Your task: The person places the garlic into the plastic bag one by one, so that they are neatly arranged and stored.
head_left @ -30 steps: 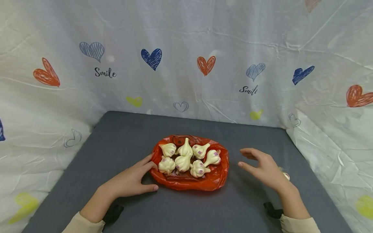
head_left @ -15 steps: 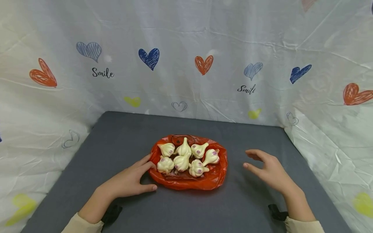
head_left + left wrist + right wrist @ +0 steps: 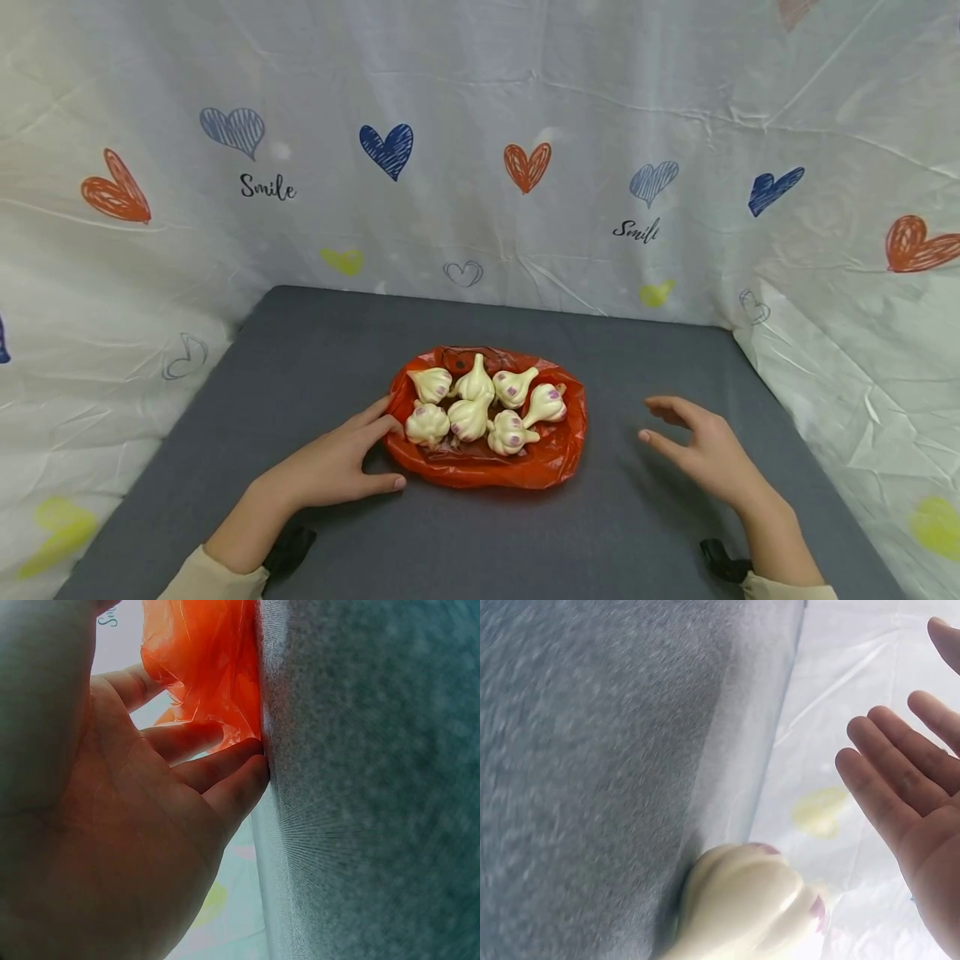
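Note:
Several white garlic bulbs with purple patches lie in a red plastic bag whose mouth is spread wide, in the middle of the head view. My left hand rests against the bag's left side, fingers extended along it and thumb apart near the front. In the left wrist view, its fingertips meet the crinkled plastic low by the table. To the right of the bag, my right hand hovers over the table with nothing in it. One more garlic bulb lies close by it in the right wrist view, hidden in the head view.
The dark grey table carries the bag and slopes away to a back edge. A white sheet printed with hearts and "Smile" hangs behind and along both sides. Black straps sit at the wrists.
My right hand has drawn away to the right and slightly toward me, now covering the loose garlic bulb in the head view. The left hand and the bag have stayed in place.

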{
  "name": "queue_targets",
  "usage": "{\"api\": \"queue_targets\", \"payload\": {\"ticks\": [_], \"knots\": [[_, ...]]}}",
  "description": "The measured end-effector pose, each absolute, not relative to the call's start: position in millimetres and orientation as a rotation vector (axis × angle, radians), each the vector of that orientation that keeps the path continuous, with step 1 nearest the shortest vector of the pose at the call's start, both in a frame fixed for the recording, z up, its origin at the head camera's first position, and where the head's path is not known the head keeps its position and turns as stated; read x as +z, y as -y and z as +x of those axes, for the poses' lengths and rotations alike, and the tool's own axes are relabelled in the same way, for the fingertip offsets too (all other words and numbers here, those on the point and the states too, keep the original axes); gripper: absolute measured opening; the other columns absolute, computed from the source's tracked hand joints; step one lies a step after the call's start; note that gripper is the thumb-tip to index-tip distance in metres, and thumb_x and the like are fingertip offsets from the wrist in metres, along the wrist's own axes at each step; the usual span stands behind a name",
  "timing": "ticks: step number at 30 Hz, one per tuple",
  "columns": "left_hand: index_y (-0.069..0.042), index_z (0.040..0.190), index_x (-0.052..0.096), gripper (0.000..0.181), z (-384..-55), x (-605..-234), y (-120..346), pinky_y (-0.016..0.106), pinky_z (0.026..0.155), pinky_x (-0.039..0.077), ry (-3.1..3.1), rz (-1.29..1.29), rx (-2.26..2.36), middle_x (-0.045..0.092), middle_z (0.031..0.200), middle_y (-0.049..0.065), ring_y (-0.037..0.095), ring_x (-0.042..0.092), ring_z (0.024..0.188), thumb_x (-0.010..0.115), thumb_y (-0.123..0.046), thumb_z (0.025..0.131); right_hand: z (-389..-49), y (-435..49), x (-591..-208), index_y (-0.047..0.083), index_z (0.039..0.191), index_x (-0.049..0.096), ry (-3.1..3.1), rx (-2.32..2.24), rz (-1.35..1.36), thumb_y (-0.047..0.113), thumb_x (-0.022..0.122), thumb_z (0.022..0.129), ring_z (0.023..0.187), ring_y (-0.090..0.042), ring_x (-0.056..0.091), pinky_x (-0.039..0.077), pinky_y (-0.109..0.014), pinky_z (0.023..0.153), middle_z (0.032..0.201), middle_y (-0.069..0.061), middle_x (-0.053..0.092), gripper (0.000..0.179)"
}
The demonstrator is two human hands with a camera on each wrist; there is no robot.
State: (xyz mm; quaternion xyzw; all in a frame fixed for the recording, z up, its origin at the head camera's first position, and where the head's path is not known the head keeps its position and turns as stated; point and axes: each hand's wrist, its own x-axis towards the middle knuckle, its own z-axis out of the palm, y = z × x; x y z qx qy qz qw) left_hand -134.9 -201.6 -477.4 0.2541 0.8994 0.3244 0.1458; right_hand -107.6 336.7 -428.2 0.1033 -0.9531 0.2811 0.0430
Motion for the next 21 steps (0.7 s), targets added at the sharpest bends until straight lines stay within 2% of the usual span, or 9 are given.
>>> {"api": "queue_targets", "payload": {"ticks": [6, 13, 21], "knots": [[-0.034, 0.133, 0.061, 0.055, -134, -476, 201, 0.069, 0.119, 0.037, -2.588, 0.724, 0.937, 0.018, 0.180, 0.014, 0.044, 0.027, 0.162, 0.082, -0.064, 0.093, -105, -342, -429, 0.007, 0.146, 0.064, 2.924, 0.820, 0.271, 0.039, 0.081, 0.102, 0.130, -0.043, 0.064, 0.053, -0.067, 0.100, 0.142, -0.018, 0.069, 0.057], [-0.033, 0.134, 0.061, 0.055, -135, -474, 201, 0.069, 0.119, 0.037, -2.587, 0.739, 0.938, 0.018, 0.180, 0.014, 0.044, 0.027, 0.162, 0.081, -0.064, 0.093, -101, -353, -429, 0.008, 0.148, 0.063, 2.920, 0.823, 0.211, 0.039, 0.081, 0.102, 0.133, -0.045, 0.062, 0.059, -0.062, 0.091, 0.144, -0.020, 0.067, 0.058], [-0.033, 0.134, 0.061, 0.054, -133, -476, 202, 0.069, 0.118, 0.038, -2.585, 0.730, 0.945, 0.018, 0.180, 0.014, 0.044, 0.027, 0.162, 0.082, -0.062, 0.094, -96, -365, -429, 0.006, 0.149, 0.062, 2.932, 0.797, 0.167, 0.041, 0.082, 0.101, 0.134, -0.047, 0.060, 0.051, -0.068, 0.099, 0.146, -0.023, 0.066, 0.062]]}}
